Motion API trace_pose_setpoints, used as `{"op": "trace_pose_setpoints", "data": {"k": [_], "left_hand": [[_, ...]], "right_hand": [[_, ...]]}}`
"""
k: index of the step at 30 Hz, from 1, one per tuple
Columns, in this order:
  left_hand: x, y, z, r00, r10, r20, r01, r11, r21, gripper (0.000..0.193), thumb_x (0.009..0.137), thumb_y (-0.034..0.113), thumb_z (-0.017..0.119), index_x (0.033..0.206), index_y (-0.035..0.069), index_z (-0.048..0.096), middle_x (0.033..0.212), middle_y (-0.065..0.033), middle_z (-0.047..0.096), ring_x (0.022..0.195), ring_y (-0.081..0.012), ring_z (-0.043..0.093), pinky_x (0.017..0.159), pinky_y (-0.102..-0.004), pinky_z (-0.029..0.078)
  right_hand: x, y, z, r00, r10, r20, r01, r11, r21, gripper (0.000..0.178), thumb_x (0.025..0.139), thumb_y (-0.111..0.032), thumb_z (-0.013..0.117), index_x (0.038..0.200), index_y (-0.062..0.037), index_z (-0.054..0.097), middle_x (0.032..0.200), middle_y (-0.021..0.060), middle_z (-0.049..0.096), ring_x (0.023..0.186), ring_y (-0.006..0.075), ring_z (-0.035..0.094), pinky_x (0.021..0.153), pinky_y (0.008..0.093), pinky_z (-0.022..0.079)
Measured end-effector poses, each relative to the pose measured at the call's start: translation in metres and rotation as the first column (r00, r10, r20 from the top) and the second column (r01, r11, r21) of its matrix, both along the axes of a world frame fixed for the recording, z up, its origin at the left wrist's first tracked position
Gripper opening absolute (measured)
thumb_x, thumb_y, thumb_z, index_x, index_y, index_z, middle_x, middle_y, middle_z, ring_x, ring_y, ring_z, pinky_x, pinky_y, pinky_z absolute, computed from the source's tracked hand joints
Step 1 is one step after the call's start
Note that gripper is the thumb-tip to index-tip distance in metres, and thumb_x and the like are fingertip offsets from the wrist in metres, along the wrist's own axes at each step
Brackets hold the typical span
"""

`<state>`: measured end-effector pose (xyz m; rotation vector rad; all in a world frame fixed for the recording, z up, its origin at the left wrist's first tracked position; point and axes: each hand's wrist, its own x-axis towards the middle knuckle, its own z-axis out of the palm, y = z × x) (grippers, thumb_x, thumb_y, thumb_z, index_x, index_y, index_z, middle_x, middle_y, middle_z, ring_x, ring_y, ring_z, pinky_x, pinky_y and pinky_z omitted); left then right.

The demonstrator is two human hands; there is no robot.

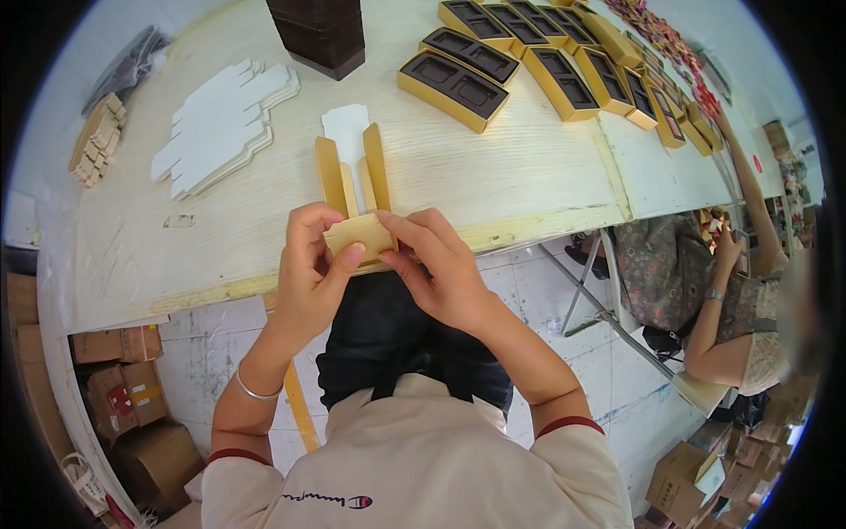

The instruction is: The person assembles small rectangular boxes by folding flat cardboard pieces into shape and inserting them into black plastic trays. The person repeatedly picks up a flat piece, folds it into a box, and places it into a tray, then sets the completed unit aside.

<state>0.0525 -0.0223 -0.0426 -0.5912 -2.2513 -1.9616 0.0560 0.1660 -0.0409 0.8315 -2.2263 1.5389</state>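
Observation:
A half-folded gold cardboard box (pixel 377 167) with a white inside lies at the table's near edge. Its long side walls stand up, and its far end flap lies flat. My left hand (pixel 313 256) grips the near end panel from the left, thumb on the gold face. From the right, my right hand (pixel 434 264) pinches the same panel with fingers and thumb. Beyond and to the left rests a stack of flat white box blanks (pixel 225 123). Farther back stands a tall stack of dark brown plastic trays (pixel 324 40).
Several gold boxes with black inserts (pixel 454 84) are grouped at the back right. A bundle of folded card pieces (pixel 99 141) sits at the far left. Cartons (pixel 123 388) are under the table. To the right, a co-worker's arm (pixel 749 176) reaches over the table.

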Motion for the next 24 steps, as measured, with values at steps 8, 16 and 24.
{"op": "trace_pose_setpoints", "data": {"k": [8,16,24], "left_hand": [[0.003,0.015,0.028,0.975,0.223,-0.008,-0.211,0.91,-0.358,0.029,0.092,0.023,0.063,0.114,0.007,0.052,0.076,-0.0069,0.059,0.054,-0.0121,0.047,0.051,-0.0226,0.037],[-0.011,0.017,0.011,0.979,0.183,0.091,-0.189,0.98,0.062,0.027,0.087,0.009,0.064,0.112,0.007,0.053,0.09,-0.0069,0.063,0.063,-0.0116,0.051,0.055,-0.0232,0.039],[-0.009,0.002,0.017,0.879,0.007,-0.477,-0.28,0.817,-0.504,0.013,0.075,0.002,0.07,0.086,0.002,0.062,0.082,-0.0089,0.062,0.068,-0.0251,0.057,0.062,-0.0333,0.046]], "right_hand": [[-0.008,0.003,0.006,0.997,0.075,-0.022,-0.076,0.997,-0.023,0.048,0.08,0.009,0.06,0.125,-0.004,0.053,0.097,0.0137,0.051,0.081,0.0307,0.056,0.07,0.0344,0.05],[-0.011,-0.006,0.012,0.964,-0.064,-0.259,0.115,0.976,0.187,0.038,0.074,0.002,0.064,0.112,0.001,0.059,0.1,0.0139,0.053,0.087,0.0291,0.056,0.074,0.0354,0.049],[-0.018,-0.006,0.01,0.965,0.03,-0.262,0.11,0.857,0.503,0.024,0.07,-0.007,0.065,0.093,-0.0004,0.059,0.089,0.0103,0.052,0.083,0.028,0.056,0.068,0.0367,0.044]]}}
